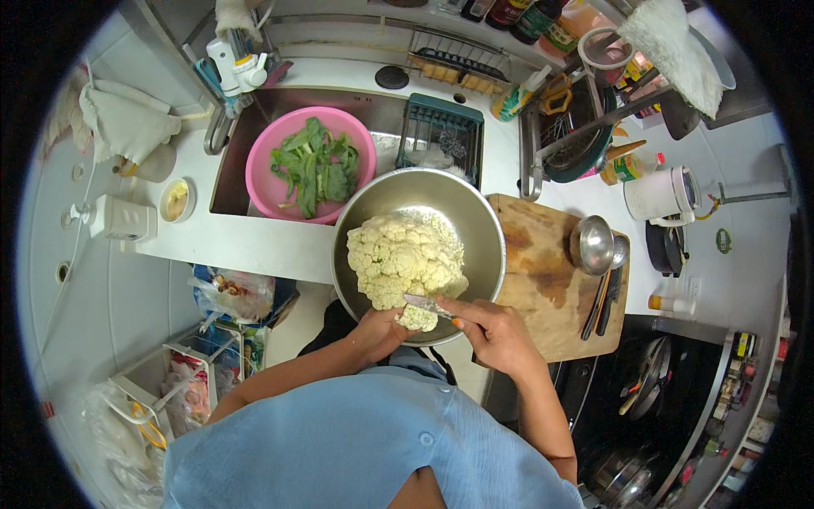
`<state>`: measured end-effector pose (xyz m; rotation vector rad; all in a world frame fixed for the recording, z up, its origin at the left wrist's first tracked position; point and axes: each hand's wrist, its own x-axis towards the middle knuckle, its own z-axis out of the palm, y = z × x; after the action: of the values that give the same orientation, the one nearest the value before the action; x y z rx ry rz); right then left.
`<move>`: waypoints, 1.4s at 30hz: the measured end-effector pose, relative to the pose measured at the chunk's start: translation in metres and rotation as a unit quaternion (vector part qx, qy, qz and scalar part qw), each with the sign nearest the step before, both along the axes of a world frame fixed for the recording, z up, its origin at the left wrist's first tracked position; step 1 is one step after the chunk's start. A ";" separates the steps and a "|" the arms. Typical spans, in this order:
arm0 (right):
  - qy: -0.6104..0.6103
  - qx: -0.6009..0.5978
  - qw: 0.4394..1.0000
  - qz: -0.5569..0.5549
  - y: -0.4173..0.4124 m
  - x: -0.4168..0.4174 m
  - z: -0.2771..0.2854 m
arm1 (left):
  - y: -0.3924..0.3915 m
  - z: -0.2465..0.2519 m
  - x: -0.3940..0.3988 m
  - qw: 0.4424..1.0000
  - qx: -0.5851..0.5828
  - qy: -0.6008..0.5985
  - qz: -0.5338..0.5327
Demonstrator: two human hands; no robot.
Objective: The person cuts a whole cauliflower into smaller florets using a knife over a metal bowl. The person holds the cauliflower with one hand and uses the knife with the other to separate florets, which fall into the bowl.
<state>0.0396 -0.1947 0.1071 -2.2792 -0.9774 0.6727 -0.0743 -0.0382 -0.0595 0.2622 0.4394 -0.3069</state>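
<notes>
A large head of cauliflower (407, 257) rests in a wide stainless steel bowl (486, 261) in front of me. My left hand (385, 334) holds a cauliflower floret (418, 318) at the near side of the bowl. In my right hand (502, 334) is a small knife, its speckled blade (427, 305) pointing left across the top of that floret. The blade lies between the floret and the larger head; whether the floret is cut free cannot be made out. Small crumbs of cauliflower are scattered on the bowl's inner wall.
A pink basin (259, 175) with green leaves (316, 167) stands in the sink (230, 184), beside a dark green drainer basket (443, 105). To the right, a wooden cutting board (528, 280) bears a metal ladle (593, 245) and a slotted spoon (620, 252). A black cooktop (674, 369) lies beyond.
</notes>
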 end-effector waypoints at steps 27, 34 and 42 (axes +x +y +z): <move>-0.062 -0.055 0.997 -0.003 -0.005 -0.012 0.000 | -0.001 -0.002 -0.005 0.947 0.294 -0.119 -0.054; -0.130 -0.094 0.987 -0.015 -0.002 -0.019 -0.007 | -0.003 0.009 0.005 0.974 0.219 -0.039 -0.048; -0.132 -0.156 0.978 -0.046 0.011 -0.034 0.009 | -0.003 0.001 0.003 0.997 0.076 0.022 -0.009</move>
<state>0.0053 -0.1841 0.1161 -2.7279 -0.9296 0.5208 -0.0712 -0.0413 -0.0585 0.4080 0.5039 -0.2977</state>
